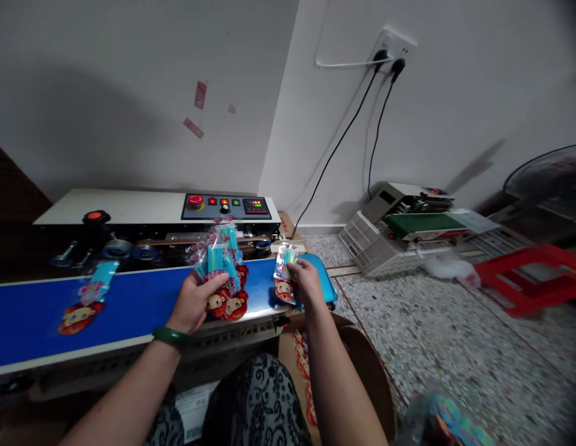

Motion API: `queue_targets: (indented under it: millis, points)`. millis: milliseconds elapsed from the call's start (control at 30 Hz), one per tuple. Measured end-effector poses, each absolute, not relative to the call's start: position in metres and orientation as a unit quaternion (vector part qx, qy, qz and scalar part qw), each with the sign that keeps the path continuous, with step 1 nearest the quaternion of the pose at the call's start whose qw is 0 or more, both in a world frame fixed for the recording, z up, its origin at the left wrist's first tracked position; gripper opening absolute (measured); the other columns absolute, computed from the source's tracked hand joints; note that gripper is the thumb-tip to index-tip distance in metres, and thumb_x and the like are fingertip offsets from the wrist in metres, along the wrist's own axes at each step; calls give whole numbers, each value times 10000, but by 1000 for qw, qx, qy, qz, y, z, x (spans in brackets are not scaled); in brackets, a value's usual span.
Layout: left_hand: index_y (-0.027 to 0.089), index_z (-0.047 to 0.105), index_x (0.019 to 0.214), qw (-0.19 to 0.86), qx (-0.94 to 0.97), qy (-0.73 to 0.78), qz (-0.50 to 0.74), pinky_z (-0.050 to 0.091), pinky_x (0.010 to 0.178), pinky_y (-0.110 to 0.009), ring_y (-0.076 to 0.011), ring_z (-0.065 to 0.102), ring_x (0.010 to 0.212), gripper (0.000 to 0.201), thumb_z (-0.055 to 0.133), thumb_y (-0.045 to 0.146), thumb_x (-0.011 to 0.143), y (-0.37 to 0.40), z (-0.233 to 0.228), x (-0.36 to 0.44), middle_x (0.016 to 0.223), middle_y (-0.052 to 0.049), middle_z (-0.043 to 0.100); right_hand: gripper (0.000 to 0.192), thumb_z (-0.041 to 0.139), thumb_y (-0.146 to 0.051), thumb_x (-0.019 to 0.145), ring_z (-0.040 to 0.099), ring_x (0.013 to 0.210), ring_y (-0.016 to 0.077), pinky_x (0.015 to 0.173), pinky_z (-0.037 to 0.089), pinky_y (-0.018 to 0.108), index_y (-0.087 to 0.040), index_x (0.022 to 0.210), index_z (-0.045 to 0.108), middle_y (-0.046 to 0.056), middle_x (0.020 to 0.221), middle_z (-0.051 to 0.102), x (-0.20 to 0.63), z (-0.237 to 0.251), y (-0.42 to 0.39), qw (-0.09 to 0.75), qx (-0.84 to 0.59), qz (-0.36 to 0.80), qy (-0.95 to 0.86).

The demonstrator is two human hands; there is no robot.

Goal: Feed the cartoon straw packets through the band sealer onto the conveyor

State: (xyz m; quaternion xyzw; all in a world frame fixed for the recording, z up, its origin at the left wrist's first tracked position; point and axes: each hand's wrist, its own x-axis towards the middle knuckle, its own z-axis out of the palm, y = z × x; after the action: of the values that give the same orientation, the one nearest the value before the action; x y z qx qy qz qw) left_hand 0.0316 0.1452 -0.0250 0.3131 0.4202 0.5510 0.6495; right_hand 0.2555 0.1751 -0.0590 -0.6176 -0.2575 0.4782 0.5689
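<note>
The left hand (194,302) squeezes a bunch of toy packets (222,272) above the blue belt (144,306). The right hand (308,282) pinches 1 packet (285,275) at the belt's end. Another packet (86,300) lies on the belt, far left.

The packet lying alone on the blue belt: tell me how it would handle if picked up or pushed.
The lone packet looks like a thin clear bag with a printed card, so probably light and somewhat floppy. Lying flat on the blue belt, it should slide rather than roll. The glossy film may be slippery; the left hand grips several such packets fanned together.
</note>
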Motion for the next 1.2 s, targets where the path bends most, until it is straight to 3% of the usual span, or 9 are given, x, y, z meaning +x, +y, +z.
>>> queue_targets:
  millis: [233,333,467,633,733,833,1000,1200]
  points:
    - [156,650,825,655,329,417,538,506,704,-310,-183,645,697,280,743,222,569,145,-28,31,774,-22,698,194,717,-207,481,498,404,96,404,400,213,-142,597,575,-19,480,556,241,-57,201,497,-617,524,-314]
    - [154,651,844,664,336,418,522,506,712,-332,-202,647,714,285,735,228,582,145,-29,33,792,-39,701,238,687,-324,580,556,528,100,468,431,197,-156,731,613,1,624,615,224,-43,194,527,-584,508,-350]
    - [149,653,867,689,352,400,492,506,704,-341,-219,650,714,300,732,228,588,143,-31,37,807,-57,705,309,619,-377,680,591,833,145,670,475,230,-216,944,623,8,906,646,199,-24,170,533,-425,558,-474]
    - [158,658,848,681,353,404,498,504,691,-312,-200,647,684,288,737,226,579,141,-32,45,785,-37,708,271,577,-441,700,583,761,158,633,471,230,-184,753,649,-1,732,644,175,-25,159,563,-472,499,-459]
    - [146,651,832,674,348,411,506,503,695,-324,-200,645,677,282,734,243,580,142,-31,45,762,-43,703,297,553,-463,711,593,769,166,648,478,243,-180,764,628,14,752,650,178,-32,162,632,-488,451,-398]
    - [140,634,787,665,322,436,514,506,668,-327,-191,641,641,270,745,237,561,144,-30,41,697,-31,690,310,526,-470,723,601,631,146,597,480,255,-179,809,588,8,686,643,203,-39,164,677,-485,455,-315]
    - [135,617,775,659,302,437,532,509,650,-319,-187,638,635,278,750,230,550,148,-29,30,692,-22,681,182,672,-289,579,548,465,113,494,448,229,-161,665,575,-18,547,606,255,-54,172,578,-554,533,-274]
    - [145,622,847,661,315,417,538,510,678,-322,-195,643,685,309,739,218,571,148,-29,29,777,-37,691,97,664,-162,586,540,435,125,454,441,250,-136,623,577,13,512,591,251,-62,201,464,-582,593,-308]
